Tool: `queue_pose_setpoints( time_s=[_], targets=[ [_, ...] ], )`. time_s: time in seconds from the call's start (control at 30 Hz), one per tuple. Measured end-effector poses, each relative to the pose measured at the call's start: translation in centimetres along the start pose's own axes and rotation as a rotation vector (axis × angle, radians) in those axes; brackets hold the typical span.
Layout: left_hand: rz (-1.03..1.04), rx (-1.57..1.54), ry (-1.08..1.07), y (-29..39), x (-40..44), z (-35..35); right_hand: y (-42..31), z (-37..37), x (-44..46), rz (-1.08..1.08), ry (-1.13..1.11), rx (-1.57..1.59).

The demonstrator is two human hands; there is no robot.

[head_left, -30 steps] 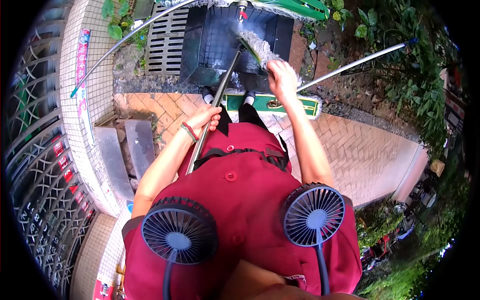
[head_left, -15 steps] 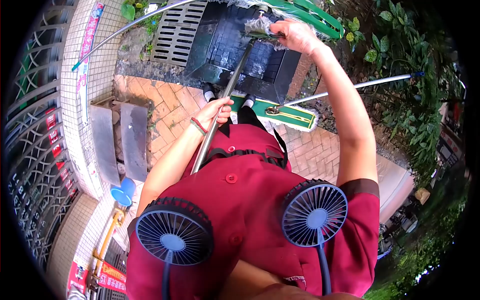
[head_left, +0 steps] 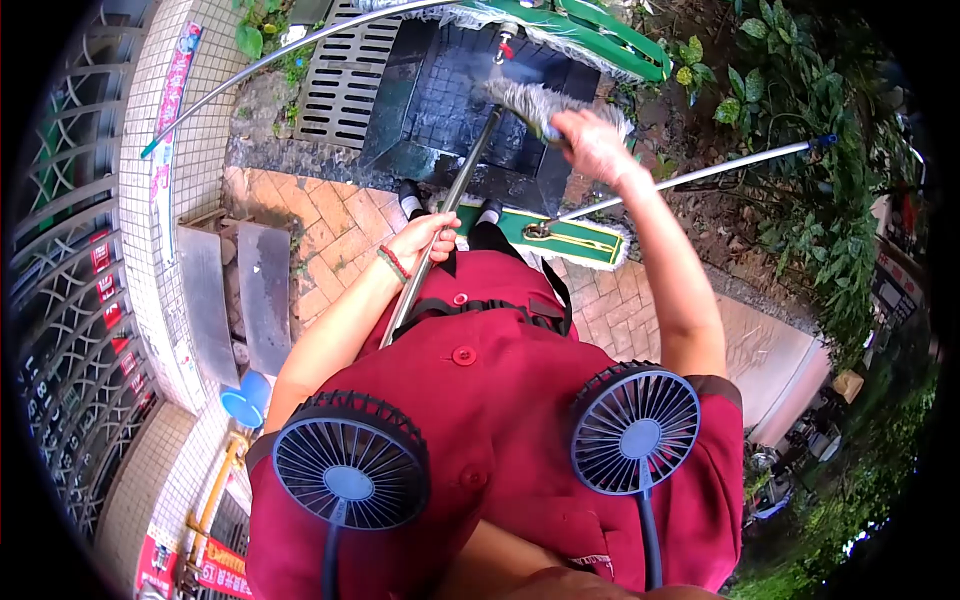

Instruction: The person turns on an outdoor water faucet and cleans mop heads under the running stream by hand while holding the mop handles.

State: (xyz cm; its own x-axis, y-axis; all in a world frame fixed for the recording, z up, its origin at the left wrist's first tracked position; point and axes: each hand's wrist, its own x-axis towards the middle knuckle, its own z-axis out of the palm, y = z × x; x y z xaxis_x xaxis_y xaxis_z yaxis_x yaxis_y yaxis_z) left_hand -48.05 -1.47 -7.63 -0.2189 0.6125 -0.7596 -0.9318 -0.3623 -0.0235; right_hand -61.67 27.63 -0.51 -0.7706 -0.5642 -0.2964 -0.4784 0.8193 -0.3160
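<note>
My left hand (head_left: 424,240) is wrapped round a metal pole (head_left: 455,188) that slants up from my waist over a dark tiled basin (head_left: 425,95). At the pole's top end is a wet, grey-white mop head (head_left: 530,98). My right hand (head_left: 590,145) is closed on the right part of this mop head. Just above it, a tap with a red handle (head_left: 506,50) sticks out over the basin. A green flat mop (head_left: 575,238) lies by my feet, its own pole leaning to the right.
Another green mop (head_left: 610,42) lies beyond the basin, near a long curved pole (head_left: 290,50). A slotted drain cover (head_left: 350,85), grey slabs (head_left: 265,295) and a tiled wall (head_left: 150,230) stand left. Plants (head_left: 800,90) grow at the right. A blue bucket (head_left: 245,400) is lower left.
My right hand has come down and nearer to me from the tap, still on the mop head, which now points up and left. The tap's red handle shows again. My left hand stays on the pole.
</note>
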Motion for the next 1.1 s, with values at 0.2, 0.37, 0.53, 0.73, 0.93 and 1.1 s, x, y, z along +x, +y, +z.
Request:
queue_pose_setpoints(
  time_s=[0.2,0.37,0.53,0.73,0.93,1.1],
  targets=[
    [-0.04,0.177,0.132,-1.1,-0.8,0.4,-3.5,7.9,-6.5,0.105,0.027,0.066],
    [-0.033,0.308,0.266,-1.7,-1.5,1.6,-6.2,11.6,-10.5,0.166,0.351,0.193],
    [-0.076,0.384,0.273,-3.5,-5.8,2.6,-9.7,9.0,-13.1,0.205,0.367,0.271],
    [-0.126,0.342,0.198,-3.4,-6.5,2.1,-9.2,5.3,-12.0,0.198,0.411,0.19],
    [-0.073,0.176,0.057,-2.0,-7.6,2.3,-8.2,-2.3,0.2,-0.007,0.267,-0.097],
    [0.006,0.235,0.133,-3.2,-8.2,-1.6,-16.7,1.7,6.9,-0.276,0.07,-0.052]
  ],
)
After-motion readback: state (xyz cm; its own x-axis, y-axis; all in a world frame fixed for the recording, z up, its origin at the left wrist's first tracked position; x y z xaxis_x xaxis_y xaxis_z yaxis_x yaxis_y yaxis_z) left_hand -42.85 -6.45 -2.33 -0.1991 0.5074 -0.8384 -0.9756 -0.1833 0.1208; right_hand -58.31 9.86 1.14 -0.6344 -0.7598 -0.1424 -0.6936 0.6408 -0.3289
